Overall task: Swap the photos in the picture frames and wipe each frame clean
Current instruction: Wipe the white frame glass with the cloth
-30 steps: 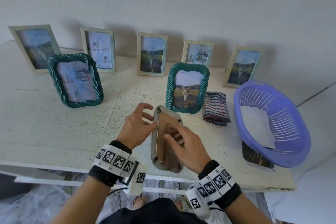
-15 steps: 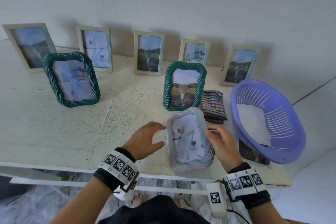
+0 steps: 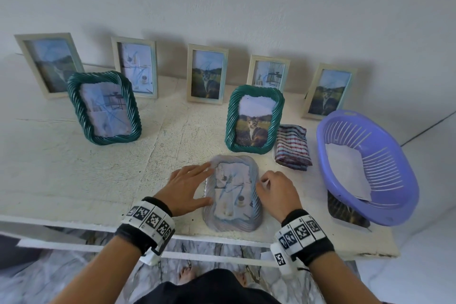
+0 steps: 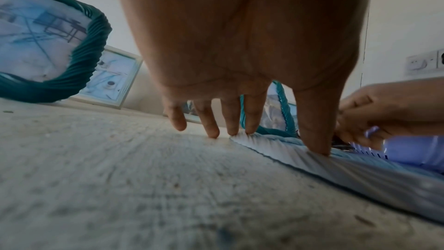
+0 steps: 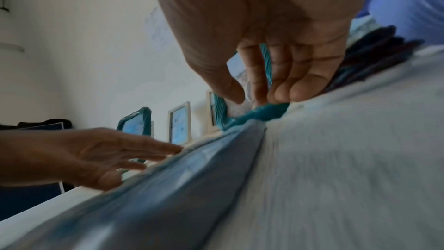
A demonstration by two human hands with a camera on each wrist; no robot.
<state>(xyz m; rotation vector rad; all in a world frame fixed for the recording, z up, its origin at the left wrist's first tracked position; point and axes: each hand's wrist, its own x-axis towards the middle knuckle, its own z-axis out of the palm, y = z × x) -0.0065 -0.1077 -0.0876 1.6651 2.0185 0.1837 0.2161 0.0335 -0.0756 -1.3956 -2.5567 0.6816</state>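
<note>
The frame (image 3: 232,194), held tilted half a second ago, now lies face up near the table (image 3: 74,180) edge. The left hand (image 3: 186,186) rests straight fingers on its left rim; the right hand (image 3: 277,192), fingers curled, pinches its right rim.

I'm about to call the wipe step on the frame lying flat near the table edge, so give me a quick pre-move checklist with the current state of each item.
1. Flat frame lies face up, photo showing: ok.
2. Left hand steadies it, straight fingers on its left rim: ok.
3. Right hand free to take the cloth: cannot tell; its fingers are curled at the right rim.
4. Striped cloth folded on the table, right of the standing green cat frame, within likely reach: ok.
5. Frame fully supported: not ok; its near end sits close to the table edge.
6. Backing closed: cannot tell, underside hidden.
</note>
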